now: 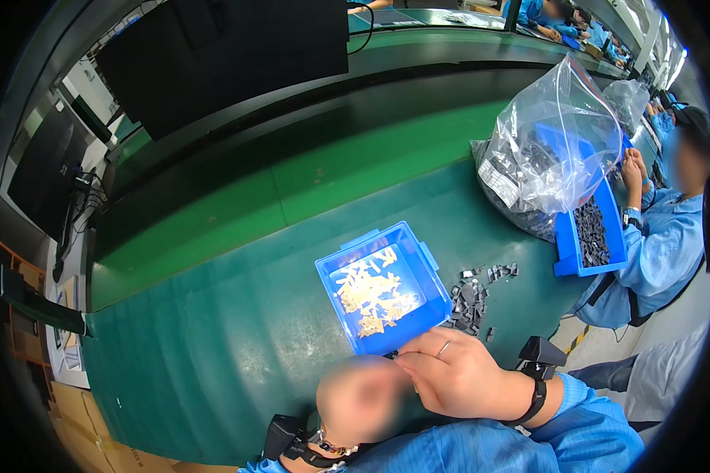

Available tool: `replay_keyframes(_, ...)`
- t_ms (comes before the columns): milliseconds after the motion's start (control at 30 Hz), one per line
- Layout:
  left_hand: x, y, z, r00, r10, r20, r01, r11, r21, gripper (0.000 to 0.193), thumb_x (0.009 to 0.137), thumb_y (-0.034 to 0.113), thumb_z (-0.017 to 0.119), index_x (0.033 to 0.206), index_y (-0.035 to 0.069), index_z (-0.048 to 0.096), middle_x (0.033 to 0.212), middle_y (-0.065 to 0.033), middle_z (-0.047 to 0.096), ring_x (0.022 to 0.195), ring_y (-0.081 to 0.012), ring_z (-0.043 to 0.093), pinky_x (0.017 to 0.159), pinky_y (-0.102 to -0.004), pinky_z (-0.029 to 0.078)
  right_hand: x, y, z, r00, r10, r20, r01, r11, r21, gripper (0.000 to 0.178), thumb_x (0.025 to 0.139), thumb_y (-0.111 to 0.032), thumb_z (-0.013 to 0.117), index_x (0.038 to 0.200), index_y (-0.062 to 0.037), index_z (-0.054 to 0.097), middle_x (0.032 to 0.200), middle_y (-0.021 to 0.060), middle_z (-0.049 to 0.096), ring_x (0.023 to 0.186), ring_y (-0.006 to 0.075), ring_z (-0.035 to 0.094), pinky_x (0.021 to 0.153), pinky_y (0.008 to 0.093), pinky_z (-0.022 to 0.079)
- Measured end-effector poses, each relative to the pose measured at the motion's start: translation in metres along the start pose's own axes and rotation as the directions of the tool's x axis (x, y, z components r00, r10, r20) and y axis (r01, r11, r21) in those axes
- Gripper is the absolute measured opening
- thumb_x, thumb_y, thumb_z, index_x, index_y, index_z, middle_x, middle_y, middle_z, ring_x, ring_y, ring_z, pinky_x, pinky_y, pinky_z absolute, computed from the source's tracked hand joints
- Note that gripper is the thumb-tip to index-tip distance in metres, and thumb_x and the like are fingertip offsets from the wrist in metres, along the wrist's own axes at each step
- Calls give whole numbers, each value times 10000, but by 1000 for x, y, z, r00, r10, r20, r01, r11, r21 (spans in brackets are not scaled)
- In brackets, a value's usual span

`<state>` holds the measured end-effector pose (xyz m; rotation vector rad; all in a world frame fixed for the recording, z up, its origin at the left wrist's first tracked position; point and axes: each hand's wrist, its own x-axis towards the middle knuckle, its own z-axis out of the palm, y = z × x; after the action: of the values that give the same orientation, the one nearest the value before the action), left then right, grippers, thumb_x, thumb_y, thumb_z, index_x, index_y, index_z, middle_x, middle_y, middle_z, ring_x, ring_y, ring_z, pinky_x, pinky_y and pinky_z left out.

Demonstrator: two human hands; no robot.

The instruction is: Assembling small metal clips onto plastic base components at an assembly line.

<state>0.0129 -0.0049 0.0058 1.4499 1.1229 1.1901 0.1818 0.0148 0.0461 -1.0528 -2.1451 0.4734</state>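
Note:
My right hand (459, 377), with a ring on one finger, is closed in a pinch just in front of the near edge of a blue plastic bin (383, 343). Whatever its fingertips hold is too small to name; a dark speck shows beside them. Close against it is my left hand (363, 400), smeared over by a blur that hides its fingers. Inside the bin lie many small gold-coloured metal pieces (367, 292). A loose pile of small black plastic parts (469, 303) spreads on the green mat to the right of the bin.
A large clear plastic bag (528, 169) of dark parts stands at the right, beside another blue bin (566, 254) of black parts. A co-worker in blue (659, 252) sits beyond it. A black panel (229, 59) overhangs the far side; a monitor (49, 169) stands left.

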Motion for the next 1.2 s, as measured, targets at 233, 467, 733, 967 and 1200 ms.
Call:
replay_keyframes(233, 2, 5, -1, 997, 80, 18, -82, 987, 140, 49, 841, -27, 661, 890, -26, 664, 750, -107, 690, 634, -150, 697, 558, -245, 538, 0, -2, -2, 999, -26, 31, 29, 996, -87, 120, 732, -56, 671, 844, -29, 638, 859, 65, 624, 741, 232, 609, 643, 347, 501)
replay_keyframes(467, 2, 4, -1, 997, 77, 4, -77, 989, 130, 42, 848, -24, 655, 888, -34, 661, 740, -109, 687, 639, -152, 698, 562, -249, 541, -1, 0, 0, 999, -21, 28, 23, 997, -71, 136, 710, -69, 676, 832, -33, 627, 854, 60, 614, 748, 229, 604, 645, 338, 494)
replay_keyframes(733, 2, 4, -1, 999, 41, 10, -42, 994, 103, 48, 866, -14, 644, 905, -40, 657, 740, -107, 686, 655, -139, 695, 566, -245, 540, 1, 2, 2, 999, -34, 22, 36, 996, -87, 140, 685, -41, 661, 816, -39, 611, 829, 66, 593, 723, 239, 591, 641, 341, 487)
replay_keyframes(967, -2, 1, 0, 997, -60, -40, 60, 998, -8, 72, 902, 17, 629, 927, -48, 648, 752, -80, 688, 676, -97, 675, 569, -227, 526, 7, 13, 3, 998, -23, -52, 17, 993, -114, 183, 660, -2, 668, 834, -28, 616, 837, 89, 598, 720, 267, 596, 647, 365, 495)
replay_keyframes(1200, 0, 6, -5, 962, -272, 10, 263, 919, -293, 109, 948, 50, 597, 980, -48, 631, 791, -55, 684, 710, -67, 634, 629, -195, 493, 16, 31, -4, 993, -49, -106, 29, 982, -184, 219, 673, 20, 681, 887, -14, 650, 870, 106, 639, 725, 272, 633, 649, 365, 522)
